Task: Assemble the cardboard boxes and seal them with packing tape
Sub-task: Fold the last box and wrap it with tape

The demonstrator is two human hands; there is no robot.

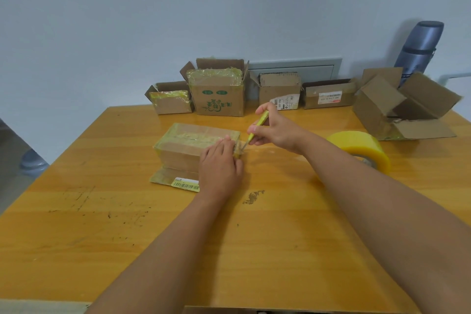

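A small cardboard box (183,146) wrapped in yellowish tape lies on the wooden table (102,211) near its middle, one flap with a barcode label spread toward me. My left hand (220,164) rests on the box's right end, fingers pressing down by a bunched bit of tape. My right hand (276,129) grips a yellow-handled cutter (257,126), its tip touching the tape at the box's right corner. A large roll of yellow packing tape (362,149) stands on the table to the right.
Several cardboard boxes line the wall: a small taped one (170,102), a taller one with green print (219,94), two with labels (280,92) (328,95), and an open box (402,107) at far right. A grey flask (418,48) stands behind it.
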